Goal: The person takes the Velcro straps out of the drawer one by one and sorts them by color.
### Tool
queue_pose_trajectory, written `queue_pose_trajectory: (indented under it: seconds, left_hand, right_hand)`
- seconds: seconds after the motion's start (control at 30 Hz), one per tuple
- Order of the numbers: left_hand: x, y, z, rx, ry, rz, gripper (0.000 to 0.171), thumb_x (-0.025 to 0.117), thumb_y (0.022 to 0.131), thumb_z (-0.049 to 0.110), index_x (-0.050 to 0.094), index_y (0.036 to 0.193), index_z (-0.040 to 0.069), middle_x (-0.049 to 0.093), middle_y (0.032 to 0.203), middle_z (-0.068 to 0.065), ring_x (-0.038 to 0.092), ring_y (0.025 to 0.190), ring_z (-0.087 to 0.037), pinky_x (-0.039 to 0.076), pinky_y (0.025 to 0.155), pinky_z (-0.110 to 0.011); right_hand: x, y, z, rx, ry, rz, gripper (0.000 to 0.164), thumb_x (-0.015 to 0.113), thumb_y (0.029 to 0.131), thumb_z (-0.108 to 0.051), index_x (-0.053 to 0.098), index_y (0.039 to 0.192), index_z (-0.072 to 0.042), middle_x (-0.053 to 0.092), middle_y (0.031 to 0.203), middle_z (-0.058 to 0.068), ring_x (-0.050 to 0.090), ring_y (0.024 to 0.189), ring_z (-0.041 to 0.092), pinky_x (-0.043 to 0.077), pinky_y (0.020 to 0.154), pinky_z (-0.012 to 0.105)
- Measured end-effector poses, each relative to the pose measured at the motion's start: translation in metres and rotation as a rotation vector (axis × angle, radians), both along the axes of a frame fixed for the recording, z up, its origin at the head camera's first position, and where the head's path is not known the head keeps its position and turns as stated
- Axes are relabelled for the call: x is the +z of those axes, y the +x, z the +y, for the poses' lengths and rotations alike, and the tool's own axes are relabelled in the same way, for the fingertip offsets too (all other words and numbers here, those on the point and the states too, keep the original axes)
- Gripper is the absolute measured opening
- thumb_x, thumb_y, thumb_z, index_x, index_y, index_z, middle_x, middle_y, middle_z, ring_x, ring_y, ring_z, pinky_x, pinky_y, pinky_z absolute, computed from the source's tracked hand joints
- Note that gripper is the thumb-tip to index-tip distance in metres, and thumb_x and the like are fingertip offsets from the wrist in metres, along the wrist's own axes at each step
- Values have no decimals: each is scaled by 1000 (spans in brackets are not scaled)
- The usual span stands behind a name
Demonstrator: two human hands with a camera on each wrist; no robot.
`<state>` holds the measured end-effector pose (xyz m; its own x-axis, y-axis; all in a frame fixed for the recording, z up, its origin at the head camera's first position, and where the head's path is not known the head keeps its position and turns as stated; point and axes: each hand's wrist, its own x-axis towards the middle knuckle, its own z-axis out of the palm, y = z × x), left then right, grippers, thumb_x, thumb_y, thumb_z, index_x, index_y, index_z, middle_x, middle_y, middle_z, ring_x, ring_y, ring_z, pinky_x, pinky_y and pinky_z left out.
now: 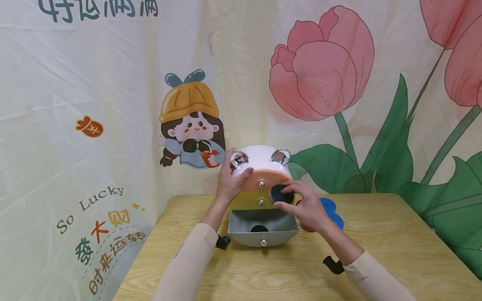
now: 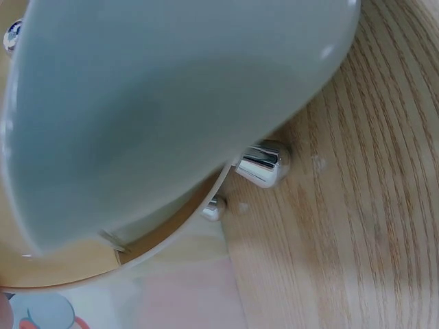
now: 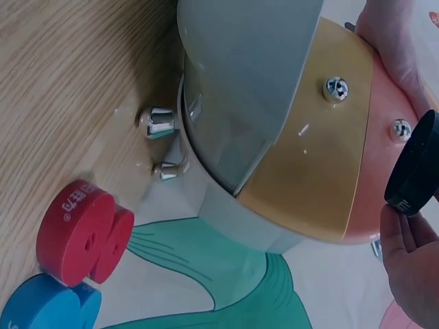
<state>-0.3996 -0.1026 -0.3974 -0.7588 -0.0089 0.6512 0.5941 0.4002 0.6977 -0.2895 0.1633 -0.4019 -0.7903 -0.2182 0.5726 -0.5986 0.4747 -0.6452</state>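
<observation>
A small chest of drawers [image 1: 260, 158] with a white top, silver ear-like rings and orange, yellow and grey drawer fronts stands on short silver feet. Its bottom grey drawer [image 1: 241, 239] is pulled out, with a dark round thing [image 1: 260, 228] inside. My left hand [image 1: 230, 179] holds the chest's upper left side, thumb over the front edge. Between thumb and fingers, my right hand [image 1: 306, 202] pinches a black roll of tape [image 1: 278, 194] before the orange and yellow drawers, above the open one. The right wrist view shows this black roll [image 3: 413, 164] tilted, fingertips at its rim.
Red rolls [image 3: 75, 233] and blue rolls [image 3: 44, 305] lie on the wooden table [image 1: 278, 276] to the chest's right, partly behind my right hand. A printed cloth [image 1: 244, 83] hangs behind the table. Black wrist-mounted pieces [image 1: 333, 265] stick out below my forearms.
</observation>
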Motion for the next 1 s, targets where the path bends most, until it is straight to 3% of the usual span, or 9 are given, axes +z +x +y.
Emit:
queue_pose_trajectory:
  seconds: [0.13, 0.3, 0.47, 0.6, 0.87, 1.0]
  left_hand:
    - [-1, -1, 0, 2, -4, 9, 96, 74, 86, 67, 29, 162, 29, 49, 154, -5, 54, 134, -28, 48, 112, -52]
    - [-1, -1, -1, 3, -7, 18, 96, 74, 86, 67, 29, 163, 28, 49, 154, -6, 54, 134, -28, 48, 112, -53]
    - [0, 0, 0, 10, -12, 12, 95, 73, 86, 68, 29, 162, 32, 49, 156, -6, 53, 135, -29, 47, 112, -53]
    - [0, 1, 0, 8, -7, 13, 97, 75, 86, 67, 30, 162, 28, 50, 155, -7, 54, 133, -29, 48, 111, -54]
    - [1, 2, 1, 13, -10, -2, 96, 74, 86, 68, 28, 162, 34, 46, 159, -5, 51, 138, -29, 46, 113, -55]
    - [1, 2, 1, 12, -7, 0, 94, 73, 85, 69, 27, 162, 39, 46, 159, -5, 51, 138, -29, 46, 114, -54]
  right_hand:
    - [3, 0, 4, -13, -18, 40, 33, 89, 84, -29, 76, 110, -15, 66, 138, 8, 61, 127, 30, 60, 95, 46]
    - [2, -3, 10, -29, -47, 79, 32, 89, 84, -26, 76, 110, -13, 66, 135, 6, 62, 119, 24, 60, 85, 26]
    - [0, -9, 16, -71, -97, 135, 29, 90, 83, -22, 77, 106, -11, 68, 128, 6, 63, 116, 23, 57, 90, 22]
    - [-1, -11, 20, -123, -136, 121, 28, 89, 84, -21, 77, 106, -10, 67, 128, 9, 61, 119, 27, 57, 91, 22]
    - [-9, -18, 34, -209, -196, 63, 33, 87, 86, -24, 74, 112, -7, 64, 133, 11, 59, 124, 29, 47, 91, 8]
    - [-15, -21, 41, -235, -204, 21, 35, 86, 88, -26, 73, 114, -6, 63, 135, 11, 58, 126, 30, 51, 96, 15]
